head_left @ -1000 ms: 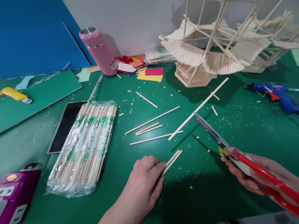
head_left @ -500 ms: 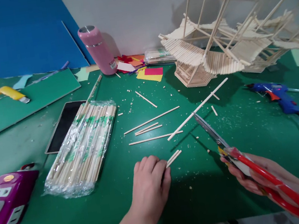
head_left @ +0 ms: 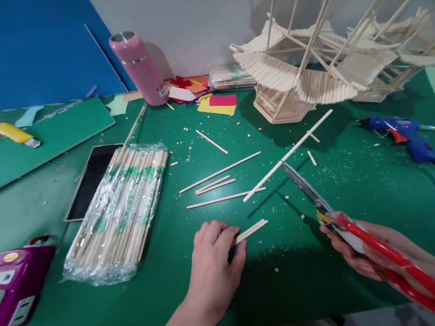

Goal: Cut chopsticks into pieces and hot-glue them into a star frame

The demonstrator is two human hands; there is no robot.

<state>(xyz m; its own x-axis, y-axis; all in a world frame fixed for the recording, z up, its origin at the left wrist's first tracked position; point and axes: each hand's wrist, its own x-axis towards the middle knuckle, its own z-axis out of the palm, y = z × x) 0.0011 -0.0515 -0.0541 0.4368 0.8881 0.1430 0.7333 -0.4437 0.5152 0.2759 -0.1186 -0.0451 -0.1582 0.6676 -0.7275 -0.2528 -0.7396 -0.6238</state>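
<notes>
My left hand (head_left: 216,266) is low over the green table, its thumb and fingers closed on short wooden sticks (head_left: 253,229) whose ends point right. My right hand (head_left: 376,254) is wrapped round red-handled scissors (head_left: 401,261). A long stick (head_left: 291,153) sits at the tips of the blades, raised off the table and slanting up to the right. Behind my left hand lie a long thin stick (head_left: 219,172), several shorter ones (head_left: 215,186) and another long one (head_left: 223,200).
A plastic-wrapped stick bundle (head_left: 119,214) lies over a phone (head_left: 90,181) at left, near a purple power socket (head_left: 16,288). Behind stand a pink bottle (head_left: 142,71) and a wooden stick model (head_left: 284,89). A blue glue gun (head_left: 408,136) lies at right.
The short sticks in my left hand have turned a little flatter and now lie closer together. My right hand, the scissors and the long stick have hardly moved.
</notes>
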